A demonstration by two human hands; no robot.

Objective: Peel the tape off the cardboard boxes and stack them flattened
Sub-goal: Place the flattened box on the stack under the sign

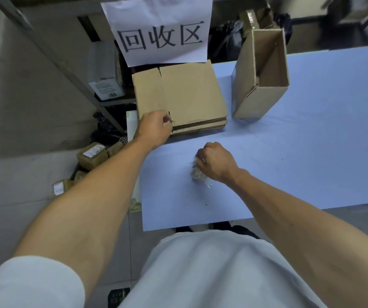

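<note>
Your left hand [155, 127] pinches the flattened stack [185, 101] at its near-left corner; right hand [215, 162], fist round wadded tape [197, 172], sits near of stack. Stacking step, approx. Next: bin tape, then grab upright box [262, 74] right of stack.

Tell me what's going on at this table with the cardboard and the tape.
A person is breaking down cardboard boxes on a blue table. The left hand grips the near corner of a stack of flattened boxes, below a paper sign. The right hand clutches a wad of peeled tape against the table. One open box stands unflattened to the right of the stack.
</note>
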